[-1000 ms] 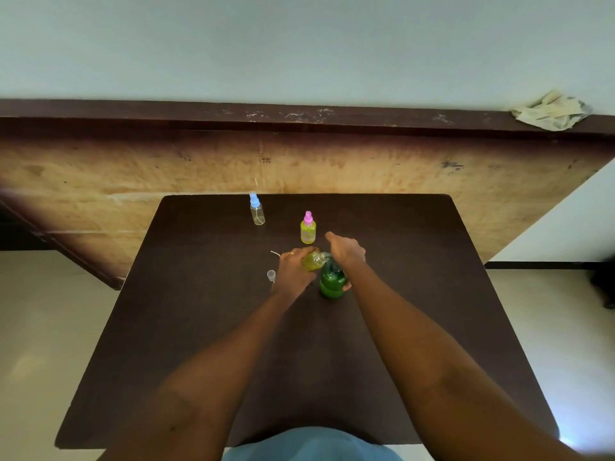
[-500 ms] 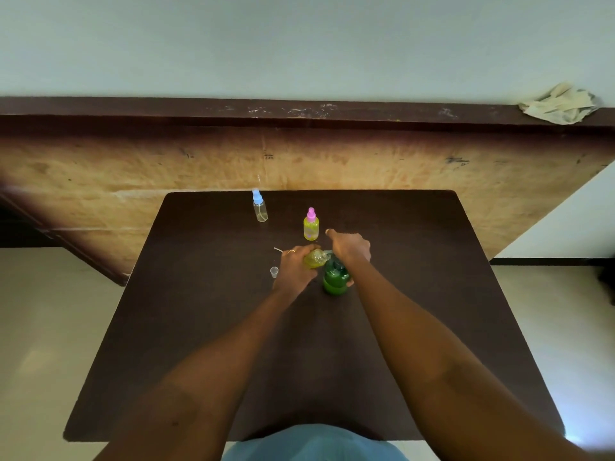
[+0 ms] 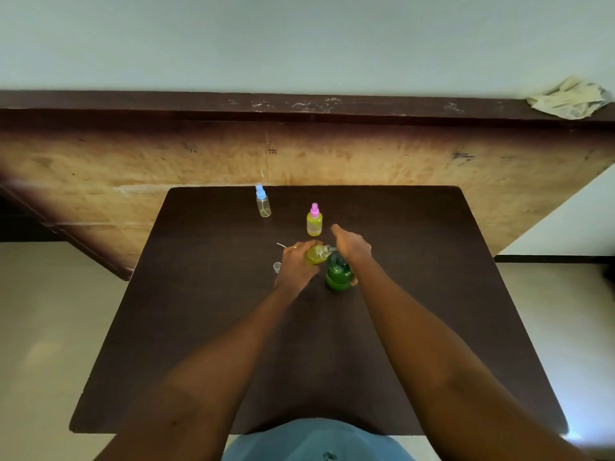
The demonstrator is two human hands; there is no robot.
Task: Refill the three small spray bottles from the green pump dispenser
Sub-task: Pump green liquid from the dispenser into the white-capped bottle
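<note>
L hand (image 3: 294, 265) grips a small spray bottle (image 3: 316, 255) w/ no top on, fingers wrapped round its body. The bottle is tilted, neck pointing right toward the spout of the green pump dispenser (image 3: 338, 276), and it holds yellow-green liquid. Neck and spout meet or nearly meet; too small to tell which.

R hand (image 3: 352, 246) lies back-up over the pump head, one finger stretched straight out away from the person. A bit of skin shows low on the dispenser's right side. Can't tell whether the R hand's fingers curl round the pump or just press on it; the palm side is hidden.

The dispenser stands upright on the dark brown tabletop (image 3: 206, 327), approx. mid-width and in the far half, just right of the L hand.

Other task items:
- Pink-capped spray bottle (image 3: 314, 221): upright, yellow-green contents, just beyond the hands, apart from both.
- Blue-capped spray bottle (image 3: 263, 205): upright, clear, looks nearly empty, near the far edge, left of the pink one.
- Small clear cap (image 3: 277, 267): on the tabletop just left of the L hand.
- Thin pale tube (image 3: 281, 244): pokes out past the L hand's knuckles; can't make out what it joins.

Behind the tabletop is a worn wooden panel (image 3: 366, 154) w/ a dark ledge on top, and a crumpled pale cloth (image 3: 569, 99) sits on the ledge at far right. A light blue shirt (image 3: 316, 440) shows at the bottom edge.
</note>
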